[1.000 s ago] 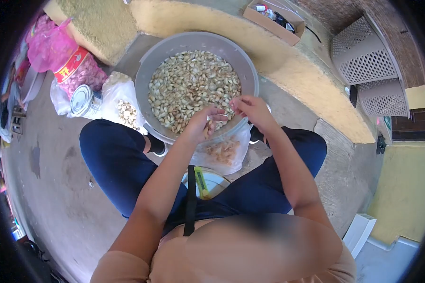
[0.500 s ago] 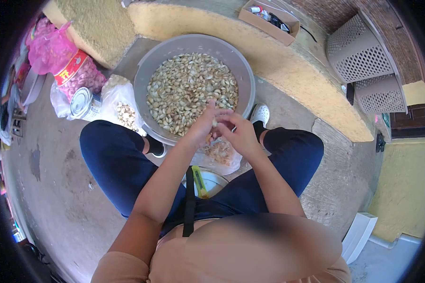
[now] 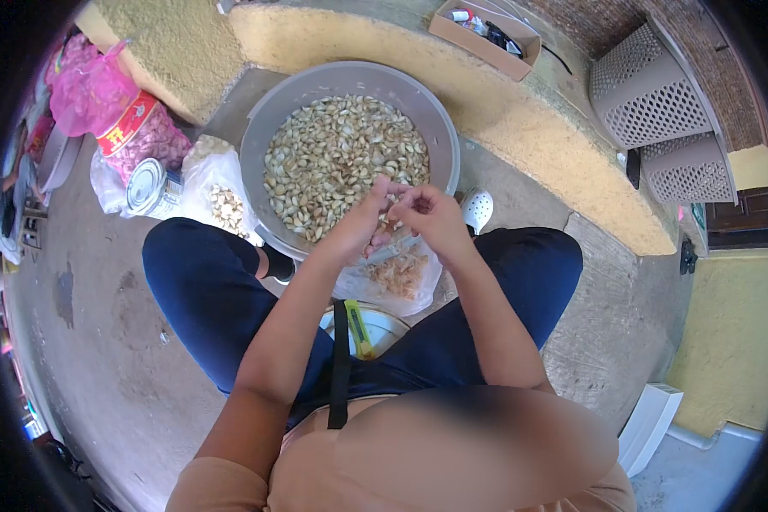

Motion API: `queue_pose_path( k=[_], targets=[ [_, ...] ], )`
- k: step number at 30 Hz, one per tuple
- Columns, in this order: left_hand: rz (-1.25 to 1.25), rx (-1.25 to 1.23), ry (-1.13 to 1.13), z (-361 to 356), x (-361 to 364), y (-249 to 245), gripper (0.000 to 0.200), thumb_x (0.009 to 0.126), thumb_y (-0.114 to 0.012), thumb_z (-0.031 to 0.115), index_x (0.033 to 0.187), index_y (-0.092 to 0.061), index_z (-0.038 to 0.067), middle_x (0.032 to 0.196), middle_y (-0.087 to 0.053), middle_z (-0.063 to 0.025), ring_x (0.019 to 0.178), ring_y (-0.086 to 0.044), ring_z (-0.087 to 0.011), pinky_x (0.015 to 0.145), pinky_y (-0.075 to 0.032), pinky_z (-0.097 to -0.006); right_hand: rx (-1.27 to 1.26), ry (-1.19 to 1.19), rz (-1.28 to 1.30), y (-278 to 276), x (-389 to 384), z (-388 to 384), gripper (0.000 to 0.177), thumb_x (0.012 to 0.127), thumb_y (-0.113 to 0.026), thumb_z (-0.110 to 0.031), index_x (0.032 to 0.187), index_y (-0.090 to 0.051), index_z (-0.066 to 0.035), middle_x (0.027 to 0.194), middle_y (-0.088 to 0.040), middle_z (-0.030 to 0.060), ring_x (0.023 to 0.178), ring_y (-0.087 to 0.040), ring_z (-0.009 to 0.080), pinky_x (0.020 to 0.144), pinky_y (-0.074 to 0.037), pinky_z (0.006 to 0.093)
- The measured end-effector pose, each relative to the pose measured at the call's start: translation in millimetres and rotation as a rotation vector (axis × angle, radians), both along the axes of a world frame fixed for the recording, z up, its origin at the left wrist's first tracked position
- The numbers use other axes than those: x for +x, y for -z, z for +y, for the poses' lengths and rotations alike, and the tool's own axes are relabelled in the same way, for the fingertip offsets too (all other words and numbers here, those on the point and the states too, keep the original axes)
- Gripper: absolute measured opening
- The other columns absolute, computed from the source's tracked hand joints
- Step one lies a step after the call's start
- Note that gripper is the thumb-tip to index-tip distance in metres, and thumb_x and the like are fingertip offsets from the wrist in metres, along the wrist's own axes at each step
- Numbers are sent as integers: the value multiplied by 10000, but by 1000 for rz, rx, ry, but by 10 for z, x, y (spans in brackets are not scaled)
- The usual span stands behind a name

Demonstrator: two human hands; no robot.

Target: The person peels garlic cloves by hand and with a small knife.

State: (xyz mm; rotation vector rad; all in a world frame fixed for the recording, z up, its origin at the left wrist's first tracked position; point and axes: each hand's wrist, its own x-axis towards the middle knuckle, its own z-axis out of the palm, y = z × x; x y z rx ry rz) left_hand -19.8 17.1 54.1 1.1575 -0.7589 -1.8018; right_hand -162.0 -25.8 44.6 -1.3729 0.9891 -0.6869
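A large grey tub (image 3: 442,128) full of garlic cloves (image 3: 341,158) stands in front of me. Over its near rim, my left hand (image 3: 365,220) is curled, thumb and fingers pinched on a garlic clove that the fingers mostly cover. Close against it, my right hand (image 3: 433,224) pinches at the same clove with bent fingertips. Below both hands, a clear plastic bag (image 3: 431,277) lies between my feet with papery garlic skins (image 3: 397,275) on it.
Left of the tub are a white bag with peeled-looking pieces (image 3: 228,209), a metal can (image 3: 148,188) and a pink net sack (image 3: 149,136). A low yellow wall (image 3: 520,141) bears a cardboard box (image 3: 486,43). A yellow-green cutter (image 3: 358,328) lies near my lap.
My right hand has drawn slightly up and right, its fingers bending into a tighter pinch. My left hand has shifted a little left. More of the skins and bag shows.
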Motion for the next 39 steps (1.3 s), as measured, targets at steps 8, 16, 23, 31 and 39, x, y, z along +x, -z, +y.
queue_pose_path(
  k=[8, 16, 23, 31, 39],
  targets=[
    [-129, -96, -159, -41, 74, -14, 225, 780, -587, 164, 959, -567, 30, 591, -466, 10, 371, -349, -38, 305, -260, -194, 304, 174, -292, -275, -66, -49, 195, 768, -604, -82, 939, -559, 1, 777, -585, 48, 686, -558, 108, 579, -459, 231],
    [-637, -451, -252, -42, 40, -11, 119, 712, -624, 86, 810, -610, 20, 663, -548, -8, 566, -475, -68, 511, -392, -207, 231, 151, -257, -247, -59, -45, 170, 771, -602, -84, 917, -559, -8, 797, -595, 53, 708, -576, 119, 606, -480, 243],
    [-713, -424, -226, -29, 57, -34, 54, 666, -596, 39, 706, -577, 9, 630, -545, -8, 599, -470, -63, 548, -389, -204, 267, 85, -243, -265, -45, -21, 169, 794, -576, -80, 939, -556, 3, 790, -593, 58, 693, -577, 123, 626, -486, 245],
    [-566, -430, -166, -20, 87, -18, 56, 687, -593, 67, 683, -562, 21, 601, -525, 15, 550, -452, -54, 515, -371, -205, 409, 46, -324, -178, -69, -34, 211, 808, -560, -90, 981, -545, 29, 774, -579, 51, 657, -560, 115, 635, -494, 252],
    [-420, -237, -105, -36, 109, -104, 116, 722, -619, 112, 758, -598, 4, 666, -564, -14, 611, -486, -66, 561, -402, -223, 506, 122, -382, -200, -67, -63, 248, 820, -542, -99, 1023, -526, 41, 765, -571, 47, 653, -548, 97, 617, -492, 239]
  ],
)
